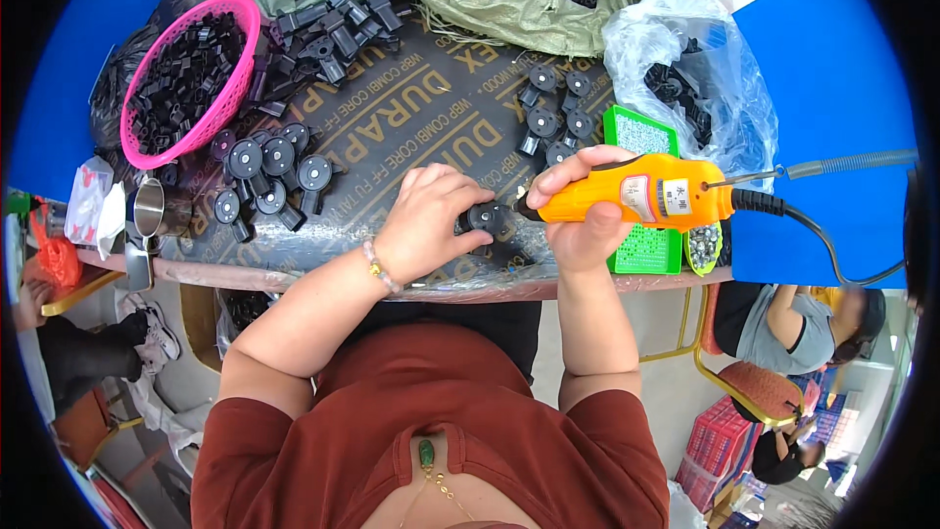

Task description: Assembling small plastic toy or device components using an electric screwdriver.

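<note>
My left hand (428, 220) is closed around a black plastic caster wheel (484, 222) at the near edge of the table. An orange electric screwdriver (627, 193) is in my right hand (578, 220), its body lying across the fingers. The screwdriver's dark tip points left and meets the side of the black part. A grey coiled spring and a black cord run from its rear end to the right. Behind my right hand, a green tray (646, 251) with rows of small holes lies partly hidden under the tool.
Finished-looking black wheels (276, 157) cluster on the left; more (541, 122) lie beyond my right hand. A pink basket (250, 49), woven sack (587, 24) and clear plastic bag (729, 88) hold black parts. A small dish of metal pieces (704, 269) and a metal cup (149, 206) sit near the edge.
</note>
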The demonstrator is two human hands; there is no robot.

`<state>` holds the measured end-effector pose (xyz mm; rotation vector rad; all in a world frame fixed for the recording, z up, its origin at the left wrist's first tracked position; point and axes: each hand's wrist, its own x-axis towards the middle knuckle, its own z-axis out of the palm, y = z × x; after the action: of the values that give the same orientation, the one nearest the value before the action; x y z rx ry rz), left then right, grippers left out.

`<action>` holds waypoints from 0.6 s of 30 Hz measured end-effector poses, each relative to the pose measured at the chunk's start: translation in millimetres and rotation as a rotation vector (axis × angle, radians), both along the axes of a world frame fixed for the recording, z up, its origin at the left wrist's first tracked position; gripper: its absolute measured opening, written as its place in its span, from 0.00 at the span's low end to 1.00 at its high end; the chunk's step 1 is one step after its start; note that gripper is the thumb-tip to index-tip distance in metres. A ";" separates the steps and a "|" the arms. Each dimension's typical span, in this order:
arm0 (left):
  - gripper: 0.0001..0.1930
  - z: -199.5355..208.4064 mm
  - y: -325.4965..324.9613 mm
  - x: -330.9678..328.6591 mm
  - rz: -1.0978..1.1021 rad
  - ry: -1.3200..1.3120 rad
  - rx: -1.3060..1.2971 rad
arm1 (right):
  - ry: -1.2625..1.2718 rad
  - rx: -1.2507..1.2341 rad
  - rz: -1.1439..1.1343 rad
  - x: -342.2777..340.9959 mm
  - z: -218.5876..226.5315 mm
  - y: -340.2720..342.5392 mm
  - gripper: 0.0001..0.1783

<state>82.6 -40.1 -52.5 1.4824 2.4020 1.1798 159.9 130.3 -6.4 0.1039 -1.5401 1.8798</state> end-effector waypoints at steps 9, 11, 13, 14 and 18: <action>0.24 -0.3 1.1 -1.5 -0.006 -0.014 0.003 | -0.002 0.010 0.078 -3.6 4.1 -15.3 0.32; 0.23 -0.6 0.5 -1.4 -0.003 -0.026 -0.001 | -0.028 -0.005 0.058 -3.8 3.2 -18.4 0.32; 0.23 0.9 1.1 -1.8 -0.006 -0.024 -0.001 | -0.058 -0.033 0.030 -3.1 1.3 -19.1 0.33; 0.23 1.6 2.5 -1.8 -0.006 -0.021 -0.002 | -0.058 -0.027 0.021 -1.6 -0.1 -15.2 0.33; 0.23 -1.3 1.5 0.1 0.008 0.020 0.020 | 0.076 -0.093 0.052 6.4 3.3 12.4 0.36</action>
<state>82.7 -38.6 -53.8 1.4988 2.4184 1.2005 166.3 142.7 -3.1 0.1721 -1.4090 1.9622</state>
